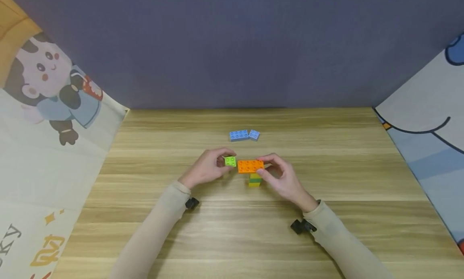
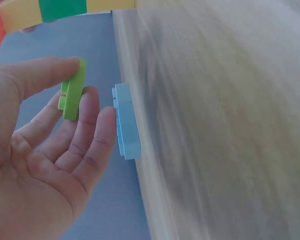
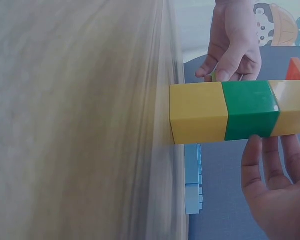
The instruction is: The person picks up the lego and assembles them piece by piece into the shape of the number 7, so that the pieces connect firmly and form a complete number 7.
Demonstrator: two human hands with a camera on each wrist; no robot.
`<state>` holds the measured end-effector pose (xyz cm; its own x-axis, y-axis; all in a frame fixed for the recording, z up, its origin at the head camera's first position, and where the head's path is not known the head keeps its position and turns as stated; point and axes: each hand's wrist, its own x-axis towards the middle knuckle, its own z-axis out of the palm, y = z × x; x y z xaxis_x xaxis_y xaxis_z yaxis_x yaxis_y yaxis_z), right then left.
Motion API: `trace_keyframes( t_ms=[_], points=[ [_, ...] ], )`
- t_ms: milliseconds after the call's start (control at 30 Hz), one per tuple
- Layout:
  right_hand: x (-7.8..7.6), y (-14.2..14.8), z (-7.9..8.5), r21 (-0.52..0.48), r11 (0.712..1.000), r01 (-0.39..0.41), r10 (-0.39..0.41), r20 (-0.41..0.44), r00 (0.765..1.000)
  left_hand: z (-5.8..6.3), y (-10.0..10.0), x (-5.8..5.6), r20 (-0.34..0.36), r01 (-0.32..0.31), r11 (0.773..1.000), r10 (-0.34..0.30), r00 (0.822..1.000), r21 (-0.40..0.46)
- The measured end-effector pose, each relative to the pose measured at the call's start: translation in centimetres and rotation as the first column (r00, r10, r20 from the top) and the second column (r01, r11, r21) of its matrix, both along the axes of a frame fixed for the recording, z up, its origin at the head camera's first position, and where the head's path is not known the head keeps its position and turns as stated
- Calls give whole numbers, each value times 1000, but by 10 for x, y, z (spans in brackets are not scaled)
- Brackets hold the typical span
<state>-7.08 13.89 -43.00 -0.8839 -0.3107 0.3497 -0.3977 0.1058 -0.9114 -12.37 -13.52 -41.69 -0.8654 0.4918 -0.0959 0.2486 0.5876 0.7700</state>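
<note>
My left hand (image 1: pixel 208 166) pinches a small lime-green toy building brick (image 1: pixel 230 161), studs up, between thumb and fingers. The left wrist view shows this brick (image 2: pixel 75 92) as thin and held above the table. Just to its right, my right hand (image 1: pixel 284 178) grips the right end of a long orange brick (image 1: pixel 248 166). That orange brick tops an upright stack of yellow and green bricks (image 1: pixel 255 180) and juts out leftward. In the right wrist view, fingers (image 3: pixel 252 162) lie along the stack's green brick (image 3: pixel 249 110); the orange brick (image 3: pixel 297 70) is partly cut off.
Behind the hands, a long blue brick (image 1: pixel 239 135) and a short blue brick (image 1: pixel 254 135) lie side by side on the wooden table (image 1: pixel 232 230). A dark panel (image 1: pixel 232 49) rises at the table's far edge, with printed panels on both sides.
</note>
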Motion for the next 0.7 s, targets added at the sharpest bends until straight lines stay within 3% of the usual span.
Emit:
trace_keyframes(
  t_ms=[233,700],
  points=[
    [-1,1,-2,-9,1000,-4,4,-4,1000,1,-2,5,-4,-7,1000,7,1000,7],
    [-3,3,-3,-1,1000,-2,2,-14,1000,2,-5,14,32,-31,994,28,999,103]
  ],
)
